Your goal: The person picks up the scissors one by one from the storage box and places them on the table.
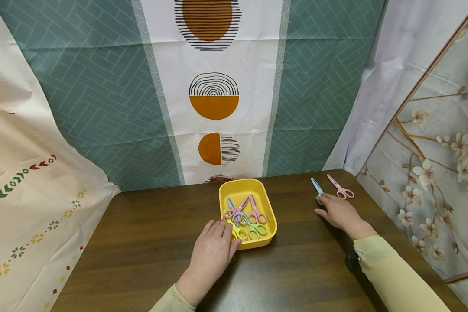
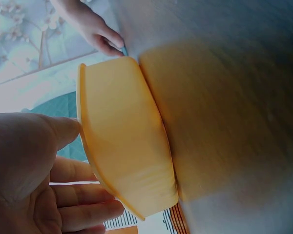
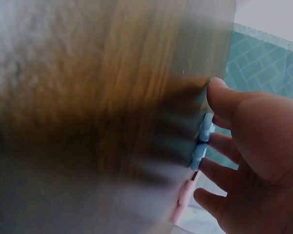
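Note:
My left hand (image 1: 212, 249) rests at the near left side of a yellow tray (image 1: 257, 244), fingers extended along its rim. The left wrist view shows the thumb touching the rim of the tray (image 2: 124, 131). Several pairs of child-size scissors lie inside, among them pink scissors (image 1: 255, 213), green scissors (image 1: 258, 231) and yellow scissors (image 1: 240, 234). At the right, my right hand (image 1: 340, 213) lies over the handles of blue scissors (image 1: 316, 186), partly hiding them. Its loosely bent fingers meet the blue handles (image 3: 206, 127) in the right wrist view, with the thumb apart.
Pink scissors (image 1: 340, 188) lie on the brown wooden table (image 1: 152, 234) just beyond the right hand, near the back right corner. A patterned curtain (image 1: 214, 147) hangs along the back edge. Flowered cloth (image 1: 425, 195) borders the right side and cream cloth (image 1: 31, 195) the left.

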A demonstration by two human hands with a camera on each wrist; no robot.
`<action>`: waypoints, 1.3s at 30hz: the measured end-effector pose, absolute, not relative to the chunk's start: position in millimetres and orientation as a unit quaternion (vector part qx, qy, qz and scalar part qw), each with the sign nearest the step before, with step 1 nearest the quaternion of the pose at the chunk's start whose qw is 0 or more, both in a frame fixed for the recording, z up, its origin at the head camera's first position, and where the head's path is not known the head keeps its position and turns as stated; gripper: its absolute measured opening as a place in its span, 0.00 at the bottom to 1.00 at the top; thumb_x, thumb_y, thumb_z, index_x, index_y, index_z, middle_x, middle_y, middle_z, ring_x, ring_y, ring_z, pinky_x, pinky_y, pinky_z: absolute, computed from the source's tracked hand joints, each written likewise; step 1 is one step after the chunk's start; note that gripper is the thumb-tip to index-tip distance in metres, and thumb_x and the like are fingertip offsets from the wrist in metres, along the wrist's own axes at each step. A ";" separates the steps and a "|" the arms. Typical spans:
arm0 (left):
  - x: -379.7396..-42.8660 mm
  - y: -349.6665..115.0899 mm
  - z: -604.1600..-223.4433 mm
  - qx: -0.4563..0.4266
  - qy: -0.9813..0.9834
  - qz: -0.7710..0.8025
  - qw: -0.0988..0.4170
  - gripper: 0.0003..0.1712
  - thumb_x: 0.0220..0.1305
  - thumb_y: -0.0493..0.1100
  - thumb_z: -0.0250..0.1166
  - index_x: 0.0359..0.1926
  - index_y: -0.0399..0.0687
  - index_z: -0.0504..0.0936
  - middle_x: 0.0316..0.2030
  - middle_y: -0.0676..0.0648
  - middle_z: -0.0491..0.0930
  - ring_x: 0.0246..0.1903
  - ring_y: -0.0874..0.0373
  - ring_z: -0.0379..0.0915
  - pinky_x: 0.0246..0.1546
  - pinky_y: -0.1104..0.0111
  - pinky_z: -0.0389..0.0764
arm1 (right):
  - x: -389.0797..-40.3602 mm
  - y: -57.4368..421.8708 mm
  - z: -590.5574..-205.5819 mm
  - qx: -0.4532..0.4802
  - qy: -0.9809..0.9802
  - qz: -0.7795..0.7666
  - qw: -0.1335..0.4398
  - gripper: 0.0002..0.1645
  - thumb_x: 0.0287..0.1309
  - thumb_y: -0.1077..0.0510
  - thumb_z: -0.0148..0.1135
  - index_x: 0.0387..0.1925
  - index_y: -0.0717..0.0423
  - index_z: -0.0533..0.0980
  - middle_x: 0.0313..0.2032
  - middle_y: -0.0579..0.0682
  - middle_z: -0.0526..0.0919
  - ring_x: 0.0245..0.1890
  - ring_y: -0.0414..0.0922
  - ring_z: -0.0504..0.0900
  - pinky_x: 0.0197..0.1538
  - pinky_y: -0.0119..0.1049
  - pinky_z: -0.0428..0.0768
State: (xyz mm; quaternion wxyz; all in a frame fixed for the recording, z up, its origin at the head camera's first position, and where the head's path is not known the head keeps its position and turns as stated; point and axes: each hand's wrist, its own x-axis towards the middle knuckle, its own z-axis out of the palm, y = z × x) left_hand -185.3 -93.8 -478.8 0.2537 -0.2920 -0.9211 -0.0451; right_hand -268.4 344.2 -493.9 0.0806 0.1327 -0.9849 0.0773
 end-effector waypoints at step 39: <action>-184.7 -92.6 -478.6 -0.289 -0.922 -0.042 0.254 0.29 0.75 0.58 0.73 0.57 0.36 0.86 0.54 0.36 0.89 0.58 0.44 0.87 0.69 0.48 0.79 | -280.3 363.6 -493.4 0.135 -0.983 0.099 0.071 0.29 0.73 0.51 0.73 0.64 0.68 0.80 0.66 0.74 0.79 0.67 0.71 0.79 0.67 0.69 0.76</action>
